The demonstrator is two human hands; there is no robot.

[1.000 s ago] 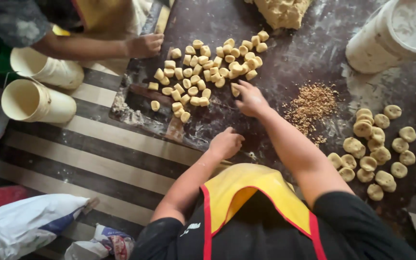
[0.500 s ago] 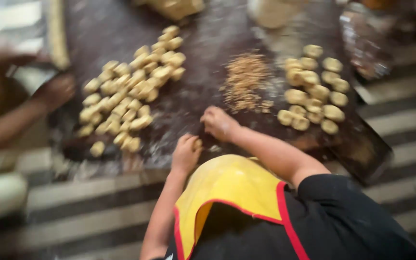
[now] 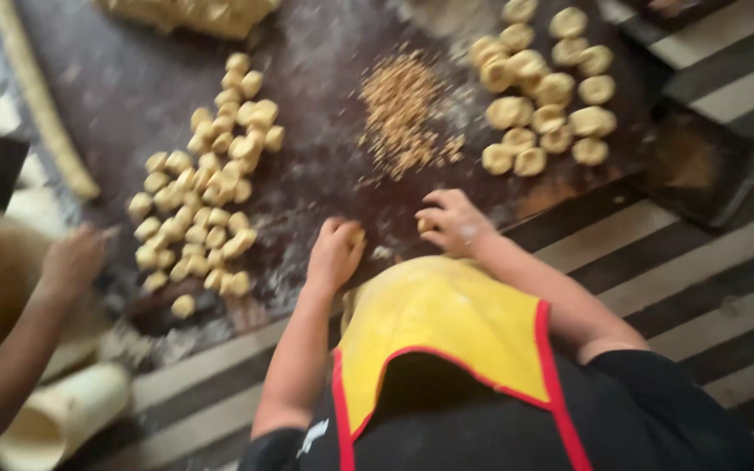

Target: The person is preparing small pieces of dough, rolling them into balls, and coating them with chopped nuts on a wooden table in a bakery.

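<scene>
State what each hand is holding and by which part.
Left hand and right hand each close around a small dough piece; the exact grip cannot be told.

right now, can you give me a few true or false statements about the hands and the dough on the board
1. The left hand and the right hand are both down at the near edge of the dark board. True.
2. The crumb pile lies between two groups of dough pieces. True.
3. The dough pieces on the right are stacked in a bowl. False: they lie loose on the board.
4. The right hand holds a rolling pin. False: its fingers curl around a small dough piece.
5. Another person's hand is at the board's left edge. True.
</scene>
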